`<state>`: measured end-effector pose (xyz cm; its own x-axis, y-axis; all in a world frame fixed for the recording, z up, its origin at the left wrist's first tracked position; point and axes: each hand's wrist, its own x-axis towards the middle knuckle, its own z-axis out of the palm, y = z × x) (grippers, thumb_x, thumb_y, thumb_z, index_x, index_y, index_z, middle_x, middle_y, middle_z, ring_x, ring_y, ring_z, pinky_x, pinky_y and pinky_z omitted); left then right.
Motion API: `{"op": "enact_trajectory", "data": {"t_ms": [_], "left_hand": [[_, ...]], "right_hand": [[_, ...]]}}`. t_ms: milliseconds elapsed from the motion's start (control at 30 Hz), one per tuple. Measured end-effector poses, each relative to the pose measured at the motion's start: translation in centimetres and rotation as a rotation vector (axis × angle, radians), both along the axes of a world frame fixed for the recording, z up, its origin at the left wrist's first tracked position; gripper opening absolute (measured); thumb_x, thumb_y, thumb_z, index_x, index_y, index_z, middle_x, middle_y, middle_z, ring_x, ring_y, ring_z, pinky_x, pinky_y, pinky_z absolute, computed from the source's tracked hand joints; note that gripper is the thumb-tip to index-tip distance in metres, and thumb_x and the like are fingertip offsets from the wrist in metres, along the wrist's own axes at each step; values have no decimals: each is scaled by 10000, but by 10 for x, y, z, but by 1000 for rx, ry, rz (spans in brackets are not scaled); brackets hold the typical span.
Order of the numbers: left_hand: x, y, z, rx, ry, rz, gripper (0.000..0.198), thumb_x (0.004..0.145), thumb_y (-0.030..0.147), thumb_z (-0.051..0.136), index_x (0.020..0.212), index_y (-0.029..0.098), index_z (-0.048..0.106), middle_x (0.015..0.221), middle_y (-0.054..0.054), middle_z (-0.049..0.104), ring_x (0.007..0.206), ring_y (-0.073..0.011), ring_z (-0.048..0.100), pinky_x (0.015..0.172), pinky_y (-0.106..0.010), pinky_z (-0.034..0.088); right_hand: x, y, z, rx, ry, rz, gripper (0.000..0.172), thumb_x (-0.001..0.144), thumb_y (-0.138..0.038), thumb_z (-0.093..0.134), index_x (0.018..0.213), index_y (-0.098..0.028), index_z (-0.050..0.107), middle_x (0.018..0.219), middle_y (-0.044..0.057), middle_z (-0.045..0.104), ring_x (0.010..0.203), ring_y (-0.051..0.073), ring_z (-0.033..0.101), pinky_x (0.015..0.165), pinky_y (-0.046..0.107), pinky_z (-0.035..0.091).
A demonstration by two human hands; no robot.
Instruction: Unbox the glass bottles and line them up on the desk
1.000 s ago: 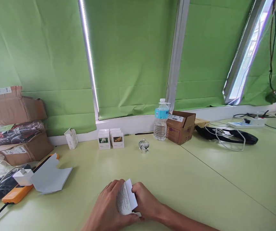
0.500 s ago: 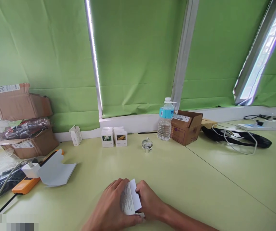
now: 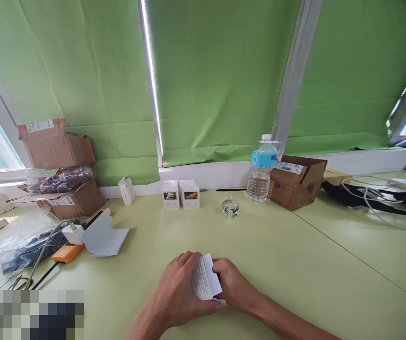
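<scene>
Both my hands meet at the near middle of the pale green table (image 3: pixel 295 264). My left hand (image 3: pixel 177 293) is wrapped round a small white printed box (image 3: pixel 205 282), its flap standing up. My right hand (image 3: pixel 233 285) grips the same box from the right, fingers curled against it. Farther back stand small white boxes with flower pictures (image 3: pixel 180 194), a small clear glass bottle (image 3: pixel 230 207) and a water bottle with a blue label (image 3: pixel 261 169).
An open brown carton (image 3: pixel 297 182) stands by the water bottle, black gear and white cables (image 3: pixel 376 198) to its right. At left lie an unfolded white box blank (image 3: pixel 105 233), an orange tool (image 3: pixel 67 250), a white charger (image 3: pixel 73 233), plastic bags and stacked cartons (image 3: pixel 59 174). Green blinds close off the back.
The view has swung to the left, showing more of the left window and cartons. My hands keep their hold on the white box, barely moving.
</scene>
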<state>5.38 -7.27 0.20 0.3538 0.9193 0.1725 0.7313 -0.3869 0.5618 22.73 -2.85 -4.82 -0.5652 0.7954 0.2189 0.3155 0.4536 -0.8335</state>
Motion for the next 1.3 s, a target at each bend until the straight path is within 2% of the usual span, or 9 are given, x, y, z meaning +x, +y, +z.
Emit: {"op": "enact_trajectory", "data": {"t_ms": [100,233,333,500,600,700,900,1033,1300], "left_hand": [[-1,0,0,12,-13,-14,708,535,559,797,1146,304,547,1025,6,613,918,-223,566,766,-311,439],[-3,2,0,8,-30,-8,728,537,574,792,1166,313,537,1052,4,616,933,-228,572,770,-312,449],[-4,3,0,2,-26,-6,724,536,565,797,1163,310,542,1041,0,619,926,-232,575,775,-315,452],[-4,4,0,-11,-34,-5,670,578,480,798,1173,320,537,1055,10,615,932,-215,577,781,-302,447],[-4,4,1,-17,-32,0,663,593,465,794,1184,321,531,1061,11,615,918,-205,578,775,-298,442],[-4,4,0,-20,-23,6,657,596,474,790,1180,311,537,1043,3,616,894,-206,578,746,-295,442],[-4,5,-3,2,-29,-37,700,609,484,780,1225,293,507,1111,-3,609,978,-212,571,823,-306,440],[-5,5,-3,-10,-20,-44,697,609,479,778,1221,282,511,1109,-16,611,973,-221,573,812,-314,442],[-7,6,4,-30,-15,-31,671,619,473,755,1218,283,519,1115,-30,612,973,-236,582,787,-308,439]], "right_hand": [[-5,-5,10,19,111,44,72,613,-77,560,609,-150,555,778,-2,555,682,126,509,577,201,378],[-9,-7,17,50,110,3,75,653,-88,578,660,-161,566,776,4,549,694,139,515,605,214,400],[-10,-5,16,76,74,-18,105,670,-76,562,715,-168,586,789,3,558,683,135,516,601,211,398],[-8,0,13,150,60,-17,93,643,-89,603,686,-168,578,767,-7,554,680,131,512,608,213,390],[-7,1,11,100,78,10,127,616,-70,599,703,-163,603,809,-6,560,687,124,524,592,202,393],[-8,0,8,64,122,5,84,634,-76,584,660,-156,586,801,-8,544,671,115,511,575,196,390],[-9,-1,6,114,123,9,97,622,-69,590,648,-161,574,769,-12,554,686,125,518,585,207,384],[-10,-1,5,165,108,15,121,613,-71,602,565,-162,538,714,-13,548,724,144,524,651,230,398],[-12,1,11,232,9,-23,145,612,-88,668,563,-177,564,712,-4,562,775,173,539,732,258,408]]}}
